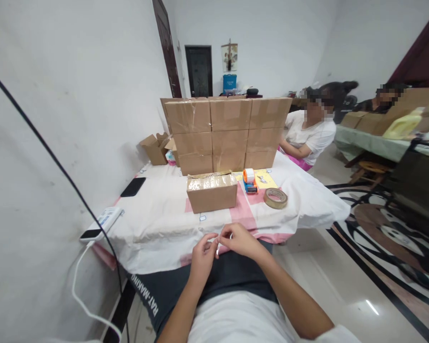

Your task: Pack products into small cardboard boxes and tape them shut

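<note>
My left hand and my right hand meet above my lap, just in front of the table's near edge. The fingertips of both are pinched together around a small, shiny whitish bit, too small to name. Beyond them on the table stands a taped cardboard box, its top covered with glossy clear tape. To its right is a blue and orange tape dispenser with a white roll. A roll of brown tape lies flat to the right of the dispenser.
A wall of stacked cardboard boxes rises behind the single box. An open carton stands back left. A black phone and a white device with a cable lie at left. Another person sits behind the table's right side.
</note>
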### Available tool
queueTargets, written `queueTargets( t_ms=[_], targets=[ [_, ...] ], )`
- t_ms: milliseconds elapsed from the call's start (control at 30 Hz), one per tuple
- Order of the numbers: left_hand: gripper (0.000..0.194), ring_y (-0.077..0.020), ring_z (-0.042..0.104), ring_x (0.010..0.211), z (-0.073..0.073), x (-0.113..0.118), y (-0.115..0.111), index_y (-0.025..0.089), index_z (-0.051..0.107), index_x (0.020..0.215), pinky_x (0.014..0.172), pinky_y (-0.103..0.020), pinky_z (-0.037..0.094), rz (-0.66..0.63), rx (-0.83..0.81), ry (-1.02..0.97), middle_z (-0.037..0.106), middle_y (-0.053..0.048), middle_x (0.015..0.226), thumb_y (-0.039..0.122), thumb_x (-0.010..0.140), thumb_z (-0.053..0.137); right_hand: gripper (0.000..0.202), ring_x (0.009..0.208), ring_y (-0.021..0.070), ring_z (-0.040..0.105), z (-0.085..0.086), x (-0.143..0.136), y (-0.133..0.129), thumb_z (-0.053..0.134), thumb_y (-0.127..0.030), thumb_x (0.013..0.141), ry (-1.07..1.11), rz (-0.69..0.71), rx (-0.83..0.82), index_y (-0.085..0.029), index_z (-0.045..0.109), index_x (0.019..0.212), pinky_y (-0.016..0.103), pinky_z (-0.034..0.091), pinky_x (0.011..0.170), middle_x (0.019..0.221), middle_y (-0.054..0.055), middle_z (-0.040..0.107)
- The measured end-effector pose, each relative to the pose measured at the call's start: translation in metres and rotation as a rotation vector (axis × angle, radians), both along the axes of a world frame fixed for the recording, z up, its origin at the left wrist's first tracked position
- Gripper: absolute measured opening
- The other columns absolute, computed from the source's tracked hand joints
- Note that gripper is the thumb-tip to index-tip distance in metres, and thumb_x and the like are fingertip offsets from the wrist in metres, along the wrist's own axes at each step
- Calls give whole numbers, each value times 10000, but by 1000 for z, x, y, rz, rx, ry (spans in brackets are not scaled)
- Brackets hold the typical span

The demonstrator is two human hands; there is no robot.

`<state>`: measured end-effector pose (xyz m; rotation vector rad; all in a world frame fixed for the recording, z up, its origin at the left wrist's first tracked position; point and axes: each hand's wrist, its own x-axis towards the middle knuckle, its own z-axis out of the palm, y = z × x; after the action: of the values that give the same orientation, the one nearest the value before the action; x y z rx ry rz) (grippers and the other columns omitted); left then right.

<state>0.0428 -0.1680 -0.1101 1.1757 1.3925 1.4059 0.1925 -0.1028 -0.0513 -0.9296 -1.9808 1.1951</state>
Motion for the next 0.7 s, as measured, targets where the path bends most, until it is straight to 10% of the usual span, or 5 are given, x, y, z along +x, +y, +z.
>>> queueTargets(
  t_ms=[267,433,567,700],
  targets=[
    [621,-166,593,495,-8,-6,4,120,625,1161,531,-261,450,64,-95,56,628,11,526,641,824,599,172,625,151,567,6,-9,6,623,-144,789,18,26,134,-203,741,678,237,376,603,690,1,686],
    [659,-230,636,517,-8,-35,18,87,594,1173,569,-344,505,210,-107,191,683,-49,572,634,806,584,157,677,170,532,51,5,43,637,-222,818,148,-148,259,-213,713,681,256,373,645,688,1,635],
    [474,-308,636,1165,33,-61,52,190,616,1234,1032,-455,425,336,92,423,730,-153,1159,458,843,617,151,888,208,568,108,11,90,658,-310,830,86,-50,396,-212,720,734,300,411,823,857,33,668],
    [643,-310,397,1450,83,-71,101,170,404,1488,1154,-510,265,283,328,1022,528,-171,1498,343,893,576,214,983,190,581,137,-13,142,585,-314,898,-174,93,514,-177,733,824,303,418,903,1002,50,672]
  ],
)
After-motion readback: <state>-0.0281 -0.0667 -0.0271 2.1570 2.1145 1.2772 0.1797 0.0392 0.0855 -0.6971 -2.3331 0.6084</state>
